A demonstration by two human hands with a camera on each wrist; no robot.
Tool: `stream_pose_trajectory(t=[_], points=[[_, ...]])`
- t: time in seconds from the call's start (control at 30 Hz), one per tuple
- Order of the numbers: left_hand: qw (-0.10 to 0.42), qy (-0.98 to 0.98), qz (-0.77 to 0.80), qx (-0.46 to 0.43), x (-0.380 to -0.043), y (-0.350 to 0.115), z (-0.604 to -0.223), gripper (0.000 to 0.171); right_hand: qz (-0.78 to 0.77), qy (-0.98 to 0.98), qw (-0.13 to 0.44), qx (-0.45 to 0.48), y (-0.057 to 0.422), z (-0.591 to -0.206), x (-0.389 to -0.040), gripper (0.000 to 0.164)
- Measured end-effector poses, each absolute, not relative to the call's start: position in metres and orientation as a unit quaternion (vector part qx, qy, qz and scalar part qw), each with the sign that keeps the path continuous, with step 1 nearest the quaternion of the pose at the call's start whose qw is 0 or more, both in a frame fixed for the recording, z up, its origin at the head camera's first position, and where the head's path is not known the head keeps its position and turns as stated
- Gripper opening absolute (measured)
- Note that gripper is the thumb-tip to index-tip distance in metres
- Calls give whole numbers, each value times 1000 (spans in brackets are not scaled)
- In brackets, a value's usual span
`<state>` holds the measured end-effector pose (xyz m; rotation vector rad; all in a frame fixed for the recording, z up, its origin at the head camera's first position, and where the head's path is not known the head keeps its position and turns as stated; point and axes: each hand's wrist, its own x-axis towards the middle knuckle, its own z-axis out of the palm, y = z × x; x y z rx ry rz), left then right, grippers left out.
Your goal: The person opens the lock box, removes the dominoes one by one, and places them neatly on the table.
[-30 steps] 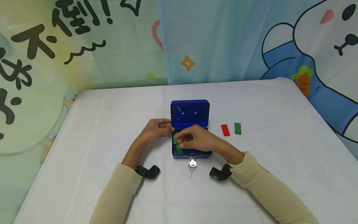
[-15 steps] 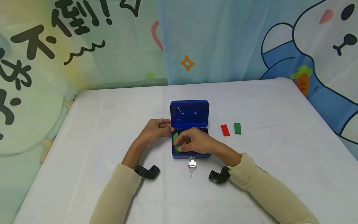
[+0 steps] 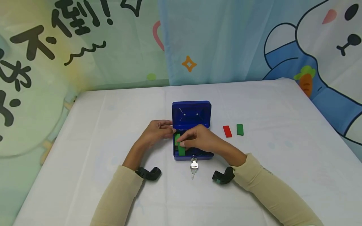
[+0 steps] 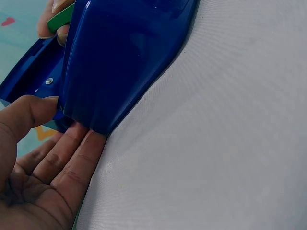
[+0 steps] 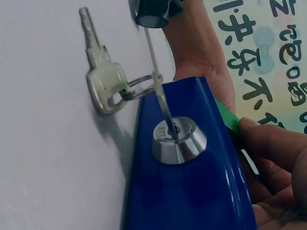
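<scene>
A blue cash box (image 3: 205,156) stands on the table with its lid (image 3: 192,106) raised. My left hand (image 3: 159,129) holds the box at its back left corner. In the left wrist view its thumb touches the rim and its fingers (image 4: 72,163) lie against the outer wall. Over the left part of the box, my right hand (image 3: 202,138) pinches a green rectangular block (image 3: 181,150) between thumb and fingers. The block (image 4: 61,18) shows above the box wall in the left wrist view. Another green block (image 3: 177,137) lies inside along the left side.
Right of the box, a red block (image 3: 227,131) and a green block (image 3: 240,129) lie on the white tablecloth (image 3: 271,125). A key (image 5: 105,84) hangs by a ring from another key in the front lock (image 5: 180,143). A printed curtain (image 3: 215,40) borders the table's back.
My right hand dipped lower into the box, then came back up, and more of the pinched green block shows now. The left hand stays at the corner.
</scene>
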<state>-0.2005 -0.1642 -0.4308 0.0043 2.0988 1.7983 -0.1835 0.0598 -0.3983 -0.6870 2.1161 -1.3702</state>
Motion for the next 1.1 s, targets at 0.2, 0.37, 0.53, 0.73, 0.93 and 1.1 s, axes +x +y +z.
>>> stream_pose_trajectory(t=[0.2, 0.37, 0.53, 0.73, 0.93, 1.1], points=[[186, 745, 640, 2, -201, -163, -430, 47, -525, 770, 269, -244, 64, -399, -187, 19], [187, 744, 641, 6, -202, -163, -430, 48, -528, 772, 265, -235, 71, -397, -188, 21], [186, 748, 636, 4, -202, -163, -431, 49, -535, 767, 266, -235, 80, -395, -191, 22], [192, 736, 649, 12, -201, -163, -427, 48, -542, 765, 262, -231, 93, -392, -198, 24], [189, 727, 660, 1, -202, -164, -428, 46, -541, 772, 254, -219, 108, -392, -202, 25], [184, 731, 657, -1, -202, -166, -432, 46, -542, 772, 252, -218, 119, -393, -206, 25]])
